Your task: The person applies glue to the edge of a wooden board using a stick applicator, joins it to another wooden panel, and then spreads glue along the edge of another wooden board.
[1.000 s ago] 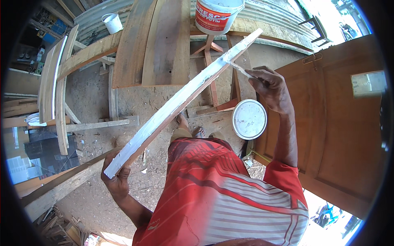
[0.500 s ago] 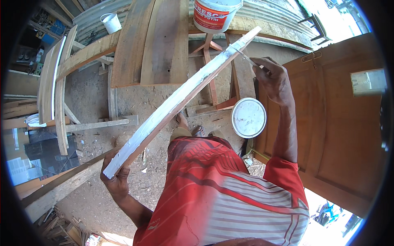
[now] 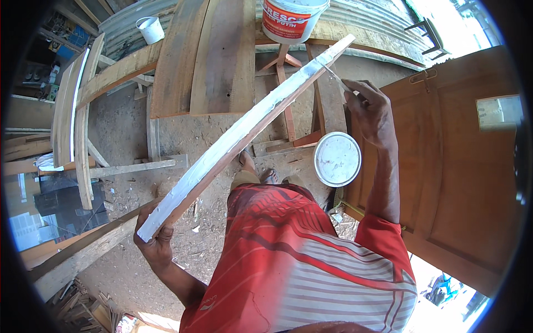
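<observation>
A long wooden strip (image 3: 244, 136) slants across in front of me, from low on the left to the far right. Wet white paste coats its upper face along most of the length; bare wood shows at the far tip and down the side. My left hand (image 3: 155, 244) is closed around the near end, thumb on the side nearest me. Beyond the middle, my right hand (image 3: 372, 114) pinches a thin, flat stick-like tool (image 3: 335, 75). Its tip touches the strip where the white coat thins out toward the far end; the exact kind of tool is unclear.
A white bucket with a red label (image 3: 288, 22) stands on a beam at the back. Wide planks (image 3: 225, 66) lie left of it. A round white lid or pail top (image 3: 337, 159) sits below my right hand. Wooden door panels (image 3: 438, 161) flank the right; a small pail (image 3: 150, 30) is far left.
My right hand and the tool have shifted slightly to the right, toward the strip's far end. The near end, in my left hand, has moved a touch left.
</observation>
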`<state>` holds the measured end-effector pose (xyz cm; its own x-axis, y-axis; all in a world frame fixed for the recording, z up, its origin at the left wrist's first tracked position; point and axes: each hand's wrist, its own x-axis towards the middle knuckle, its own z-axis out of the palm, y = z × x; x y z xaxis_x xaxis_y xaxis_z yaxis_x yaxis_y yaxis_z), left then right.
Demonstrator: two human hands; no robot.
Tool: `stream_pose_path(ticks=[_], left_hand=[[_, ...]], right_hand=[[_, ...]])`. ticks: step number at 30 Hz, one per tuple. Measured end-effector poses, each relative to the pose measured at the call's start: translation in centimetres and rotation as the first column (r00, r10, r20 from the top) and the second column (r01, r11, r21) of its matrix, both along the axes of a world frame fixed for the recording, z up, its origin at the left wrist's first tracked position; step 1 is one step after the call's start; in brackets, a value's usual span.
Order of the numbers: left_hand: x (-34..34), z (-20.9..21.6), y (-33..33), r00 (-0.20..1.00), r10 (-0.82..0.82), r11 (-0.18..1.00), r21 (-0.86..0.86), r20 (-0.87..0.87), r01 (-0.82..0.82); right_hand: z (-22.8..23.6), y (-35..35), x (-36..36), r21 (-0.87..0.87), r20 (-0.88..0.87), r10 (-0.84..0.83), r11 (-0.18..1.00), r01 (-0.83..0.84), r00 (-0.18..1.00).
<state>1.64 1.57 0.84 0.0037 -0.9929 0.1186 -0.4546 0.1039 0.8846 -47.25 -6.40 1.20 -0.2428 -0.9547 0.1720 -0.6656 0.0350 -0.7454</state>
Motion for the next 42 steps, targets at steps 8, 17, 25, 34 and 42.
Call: stream_pose_path(ticks=[8, 17, 25, 34, 42], left_hand=[[0.9, -0.4, 0.0, 0.999, -0.032, 0.999, -0.014, -0.002, 0.032], [-0.1, -0.1, -0.3, 0.999, -0.031, 0.991, -0.132, 0.009, 0.032], [-0.3, 0.2, -0.4, 0.997, -0.040, 0.990, -0.133, 0.063, 0.048], [-0.2, 0.2, -0.6, 0.999, -0.037, 0.991, -0.126, 0.022, 0.040], [-0.2, 0.4, -0.7, 0.999, -0.026, 0.993, -0.117, 0.022, 0.029]], right_hand=[[0.6, 0.7, 1.4, 0.003, -0.018, 0.164, 0.986, -0.164, 0.986], [0.2, -0.6, -0.8, 0.029, -0.015, 0.040, 0.999, -0.040, 0.999], [-1.4, -2.9, -4.8, 0.005, -0.187, 0.001, 1.000, 0.000, 0.982], [-0.9, -2.7, -5.7, 0.149, 0.161, 0.051, 0.986, -0.075, 0.986], [-3.5, -4.9, -8.7, 0.094, -0.067, -0.116, 0.988, 0.122, 0.991]])
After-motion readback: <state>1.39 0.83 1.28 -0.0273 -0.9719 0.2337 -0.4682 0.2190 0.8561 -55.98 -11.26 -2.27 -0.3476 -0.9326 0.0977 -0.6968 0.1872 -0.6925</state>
